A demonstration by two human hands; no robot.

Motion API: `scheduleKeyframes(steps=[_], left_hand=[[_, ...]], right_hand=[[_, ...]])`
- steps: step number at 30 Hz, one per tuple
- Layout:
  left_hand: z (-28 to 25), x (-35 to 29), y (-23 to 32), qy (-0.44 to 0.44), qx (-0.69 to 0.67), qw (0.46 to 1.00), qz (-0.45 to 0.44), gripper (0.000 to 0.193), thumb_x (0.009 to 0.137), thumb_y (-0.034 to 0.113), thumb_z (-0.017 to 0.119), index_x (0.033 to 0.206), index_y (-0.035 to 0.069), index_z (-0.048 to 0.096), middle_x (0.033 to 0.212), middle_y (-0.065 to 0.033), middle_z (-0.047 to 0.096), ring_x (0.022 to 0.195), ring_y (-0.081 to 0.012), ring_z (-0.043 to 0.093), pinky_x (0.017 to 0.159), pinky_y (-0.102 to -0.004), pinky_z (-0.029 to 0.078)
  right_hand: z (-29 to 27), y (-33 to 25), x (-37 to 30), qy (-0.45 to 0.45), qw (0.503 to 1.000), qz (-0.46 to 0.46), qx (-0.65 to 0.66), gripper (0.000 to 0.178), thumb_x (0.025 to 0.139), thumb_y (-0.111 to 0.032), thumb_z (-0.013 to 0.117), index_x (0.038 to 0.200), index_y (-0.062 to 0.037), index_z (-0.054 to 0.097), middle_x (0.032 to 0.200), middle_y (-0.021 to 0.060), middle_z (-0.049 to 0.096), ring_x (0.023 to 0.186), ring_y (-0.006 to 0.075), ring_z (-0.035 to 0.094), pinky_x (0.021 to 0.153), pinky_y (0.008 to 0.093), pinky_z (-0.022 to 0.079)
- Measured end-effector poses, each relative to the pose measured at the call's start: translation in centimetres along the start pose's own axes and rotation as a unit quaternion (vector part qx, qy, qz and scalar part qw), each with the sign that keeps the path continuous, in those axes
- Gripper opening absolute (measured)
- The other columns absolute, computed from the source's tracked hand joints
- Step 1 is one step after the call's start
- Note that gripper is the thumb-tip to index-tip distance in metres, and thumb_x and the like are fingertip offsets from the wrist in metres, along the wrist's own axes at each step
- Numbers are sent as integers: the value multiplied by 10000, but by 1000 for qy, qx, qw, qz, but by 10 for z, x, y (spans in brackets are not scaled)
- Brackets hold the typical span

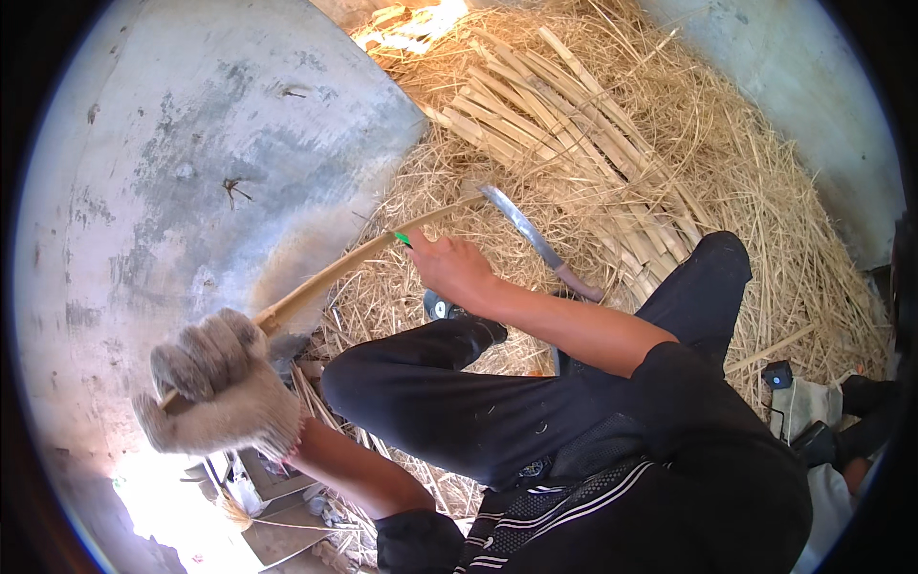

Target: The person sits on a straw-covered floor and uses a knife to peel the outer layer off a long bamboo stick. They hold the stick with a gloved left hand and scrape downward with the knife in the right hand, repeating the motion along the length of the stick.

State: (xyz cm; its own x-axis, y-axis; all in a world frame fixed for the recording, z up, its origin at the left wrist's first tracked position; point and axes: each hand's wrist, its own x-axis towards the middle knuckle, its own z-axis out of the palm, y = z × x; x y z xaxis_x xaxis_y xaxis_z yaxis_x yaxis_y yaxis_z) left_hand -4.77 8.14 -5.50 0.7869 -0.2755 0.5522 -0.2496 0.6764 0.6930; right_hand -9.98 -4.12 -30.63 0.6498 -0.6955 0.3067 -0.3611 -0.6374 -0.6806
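A long split bamboo strip [330,275] slants across in front of me, its far end over the pile of shavings. My left hand [225,383], in a grey-white knitted glove, is closed around the strip's near end. Bare and closed, my right hand [449,265] is at the strip farther up. A small bright green thing [402,238] pokes out of its fingers against the strip; the rest of it is hidden, so its kind cannot be told. Just beyond the right hand, a long curved-bladed knife [521,227] with a brown handle lies on the shavings.
Split bamboo strips [564,115] lie stacked on a heap of straw-like shavings [765,220]. A stained pale wall [210,172] rises at left, another [794,77] at far right. My bent legs [430,392] fill the middle. Part of another person [851,430] shows at lower right.
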Motion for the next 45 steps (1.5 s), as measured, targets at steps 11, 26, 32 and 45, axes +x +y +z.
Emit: scheduleKeyframes(steps=[11,26,32,45], left_hand=[[-33,14,9,-88,-29,995,-44,510,844,493,491,502,201,250,423,36,167,381,-108,146,364,-288,195],[-3,21,-3,-58,-13,998,-23,512,852,495,475,487,204,267,389,34,202,337,-97,180,312,-277,208],[-20,17,-2,-70,-4,997,-12,515,844,518,497,478,207,312,374,25,227,322,-104,188,310,-286,231],[-28,23,2,-135,-120,981,-76,537,860,560,484,504,184,340,393,22,234,332,-116,197,335,-301,215]], right_hand=[[43,162,-62,-118,944,268,-151,241,863,-93,579,1066,23,634,966,209,693,896,314,695,704,426,567],[18,61,-16,-51,991,125,6,198,963,-161,462,1045,19,482,587,216,586,549,409,626,524,497,494],[-43,-7,-19,-122,983,69,118,284,975,-227,490,1123,15,485,583,227,585,553,439,609,534,526,485],[-49,-43,-20,-51,993,-18,105,248,988,-243,489,1076,-12,495,562,226,566,547,444,599,486,513,465]])
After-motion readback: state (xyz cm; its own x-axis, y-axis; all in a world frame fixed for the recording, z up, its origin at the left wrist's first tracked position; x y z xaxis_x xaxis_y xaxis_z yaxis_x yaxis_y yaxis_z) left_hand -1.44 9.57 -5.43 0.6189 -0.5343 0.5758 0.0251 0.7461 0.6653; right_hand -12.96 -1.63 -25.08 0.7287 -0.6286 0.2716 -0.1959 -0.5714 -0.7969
